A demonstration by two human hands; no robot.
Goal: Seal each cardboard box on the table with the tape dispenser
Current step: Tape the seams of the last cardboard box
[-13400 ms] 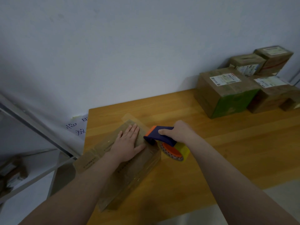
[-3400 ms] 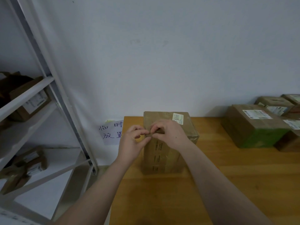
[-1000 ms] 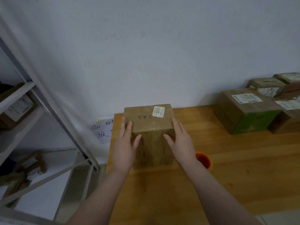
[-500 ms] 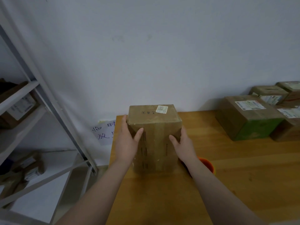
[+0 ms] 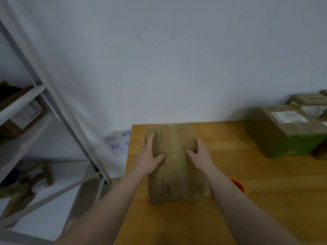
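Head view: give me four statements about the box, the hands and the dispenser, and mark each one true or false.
1. The cardboard box lies flat on the table between both hands. True.
2. The right hand holds the tape dispenser. False: it grips the box's right edge. Only an orange part of the dispenser shows, on the table behind the right forearm.
3. The left hand holds the box's left edge, with its thumb on the top face. True.
4. The green-sided box is stacked on the box being held. False: it stands apart on the table, off to the right.
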